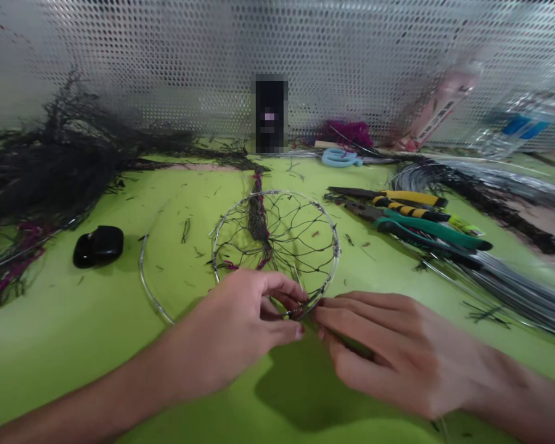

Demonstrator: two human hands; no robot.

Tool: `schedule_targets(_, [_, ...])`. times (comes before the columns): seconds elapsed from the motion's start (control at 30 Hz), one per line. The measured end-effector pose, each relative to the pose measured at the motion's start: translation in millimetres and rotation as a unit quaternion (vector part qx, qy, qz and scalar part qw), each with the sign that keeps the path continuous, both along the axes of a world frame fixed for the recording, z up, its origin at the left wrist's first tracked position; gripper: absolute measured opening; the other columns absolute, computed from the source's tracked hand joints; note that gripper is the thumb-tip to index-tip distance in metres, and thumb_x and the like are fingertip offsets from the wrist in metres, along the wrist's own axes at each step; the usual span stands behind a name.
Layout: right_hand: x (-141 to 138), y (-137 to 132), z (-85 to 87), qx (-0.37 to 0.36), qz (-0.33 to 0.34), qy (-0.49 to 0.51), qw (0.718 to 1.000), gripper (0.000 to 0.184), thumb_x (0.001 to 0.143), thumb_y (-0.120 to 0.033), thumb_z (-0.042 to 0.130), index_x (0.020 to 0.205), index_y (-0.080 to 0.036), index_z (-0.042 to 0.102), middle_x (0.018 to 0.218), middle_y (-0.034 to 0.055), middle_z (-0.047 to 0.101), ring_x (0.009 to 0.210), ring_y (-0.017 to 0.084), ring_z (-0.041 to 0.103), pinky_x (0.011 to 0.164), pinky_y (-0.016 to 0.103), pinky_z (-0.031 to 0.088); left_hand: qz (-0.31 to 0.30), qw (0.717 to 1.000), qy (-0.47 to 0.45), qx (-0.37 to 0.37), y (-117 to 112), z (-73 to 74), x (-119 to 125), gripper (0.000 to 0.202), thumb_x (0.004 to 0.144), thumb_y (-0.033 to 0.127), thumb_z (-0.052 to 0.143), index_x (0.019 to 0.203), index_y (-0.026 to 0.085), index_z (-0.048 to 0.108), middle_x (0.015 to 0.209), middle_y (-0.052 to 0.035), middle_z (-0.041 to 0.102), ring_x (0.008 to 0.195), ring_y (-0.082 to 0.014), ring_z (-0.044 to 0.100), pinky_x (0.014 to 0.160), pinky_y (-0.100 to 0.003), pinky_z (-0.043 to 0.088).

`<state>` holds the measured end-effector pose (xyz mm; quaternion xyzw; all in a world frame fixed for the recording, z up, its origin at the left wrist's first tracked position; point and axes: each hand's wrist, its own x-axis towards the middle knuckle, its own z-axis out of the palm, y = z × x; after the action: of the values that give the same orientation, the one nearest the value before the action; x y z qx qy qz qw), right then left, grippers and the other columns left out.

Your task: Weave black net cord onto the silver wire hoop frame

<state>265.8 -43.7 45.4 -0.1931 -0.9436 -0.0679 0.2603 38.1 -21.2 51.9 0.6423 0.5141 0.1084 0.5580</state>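
Observation:
A round wire hoop (337,237) lies near the middle of the green table, with a dark net (300,231) strung across it. Gathered black and magenta netting (258,216) runs from the net's centre over the far rim. My left hand (254,314) pinches the hoop's near rim between thumb and fingers. Just to its right, my right hand (383,345) has its fingers drawn together at the same stretch of rim, pressed on the wire. A loose curved wire (144,271) extends left and passes under my left forearm.
Pliers with yellow-black handles (411,200) and green-handled pliers (435,233) lie right, beside wire bundles (513,283). A black case (98,246) sits left, near heaped dark netting (41,166). Blue-handled scissors (340,157), a pink bottle (444,105) and a clear bottle (513,126) are by the perforated panel (166,55).

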Motion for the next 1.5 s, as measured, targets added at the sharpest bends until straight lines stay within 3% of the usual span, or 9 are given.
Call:
schedule_targets(0.1, [-1,0,-3.2,0.015,0.000,0.016,1.000,0.024,0.091,-0.001,0.056,0.073,-0.014,0.065,0.083,0.0110,0.078,0.076,0.021,0.075,0.069,0.033,0.068,-0.011,1.000,-0.002,0.005,1,-0.5,-1,0.033,0.087,0.042,0.074,0.117,0.029,0.070,0.113,0.0015,0.077,0.104,-0.0227,0.072,0.081,-0.032,0.054])
schedule_targets(0.27, [-3,1,-6.9,0.035,-0.001,0.060,0.998,0.016,0.084,0.001,0.067,0.075,-0.012,0.069,0.082,0.0087,0.079,0.077,0.021,0.076,0.075,0.032,0.068,-0.011,0.998,-0.057,-0.019,7,-2.5,-2,0.026,0.084,0.038,0.079,0.105,0.025,0.072,0.100,0.0034,0.077,0.093,-0.0175,0.072,0.080,-0.028,0.054])
schedule_targets(0.47, [-1,10,1.0,0.043,0.027,0.043,0.998,0.021,0.087,0.001,0.063,0.074,-0.016,0.066,0.082,0.0037,0.079,0.086,0.019,0.075,0.107,0.043,0.058,-0.026,0.991,-0.119,-0.052,11,-4.2,0,0.022,0.086,0.027,0.076,0.107,0.020,0.073,0.098,0.0014,0.079,0.092,-0.0166,0.073,0.084,-0.028,0.054])
schedule_targets(0.63, [6,16,1.8,-0.021,0.067,0.049,0.996,0.016,0.099,-0.007,0.054,0.092,-0.014,0.066,0.092,0.0086,0.078,0.100,0.023,0.073,0.096,0.042,0.063,-0.058,0.993,-0.100,-0.020,11,1.8,2,0.017,0.088,0.022,0.072,0.105,0.020,0.076,0.097,0.0023,0.080,0.089,-0.0160,0.074,0.078,-0.024,0.053])
schedule_targets(0.8, [4,16,0.1,-0.073,0.052,0.098,0.991,0.015,0.096,-0.002,0.058,0.091,-0.013,0.066,0.089,0.0086,0.078,0.092,0.019,0.074,0.091,0.036,0.064,-0.089,0.994,-0.035,0.049,7,1.6,0,0.019,0.095,0.034,0.065,0.100,0.021,0.077,0.091,0.0017,0.078,0.087,-0.0204,0.072,0.071,-0.026,0.051])
schedule_targets(0.97, [1,6,-5.5,-0.053,0.015,0.120,0.991,0.011,0.089,0.001,0.066,0.091,-0.009,0.069,0.089,0.0084,0.080,0.092,0.017,0.076,0.095,0.028,0.064,-0.114,0.981,0.040,0.152,0,-1.2,1,0.023,0.100,0.034,0.056,0.102,0.021,0.076,0.094,-0.0016,0.078,0.083,-0.0207,0.071,0.071,-0.029,0.049])
schedule_targets(1.03, [0,3,-9.3,-0.061,-0.010,0.146,0.987,0.013,0.086,0.002,0.068,0.089,-0.010,0.069,0.088,0.0066,0.080,0.089,0.016,0.076,0.100,0.029,0.062,-0.127,0.963,0.074,0.225,-6,-3.7,2,0.025,0.102,0.027,0.050,0.102,0.020,0.074,0.095,-0.0048,0.078,0.080,-0.0217,0.071,0.072,-0.032,0.049])
schedule_targets(1.2, [2,4,-10.9,0.015,0.063,0.088,0.994,0.018,0.081,0.002,0.069,0.075,-0.014,0.066,0.090,0.0071,0.079,0.103,0.023,0.076,0.106,0.040,0.060,-0.155,0.887,0.133,0.414,-19,-9.0,-3,0.026,0.103,0.020,0.045,0.101,0.022,0.070,0.089,-0.0025,0.076,0.070,-0.0208,0.068,0.068,-0.036,0.046])
schedule_targets(1.5, [1,13,-7.8,-0.008,0.090,0.069,0.993,0.013,0.086,-0.004,0.065,0.082,-0.016,0.067,0.090,0.0049,0.079,0.101,0.024,0.077,0.101,0.038,0.063,-0.158,0.858,0.134,0.469,-26,-4.5,-4,0.022,0.099,0.019,0.052,0.080,0.024,0.061,0.070,0.0028,0.068,0.063,-0.0191,0.063,0.069,-0.041,0.042])
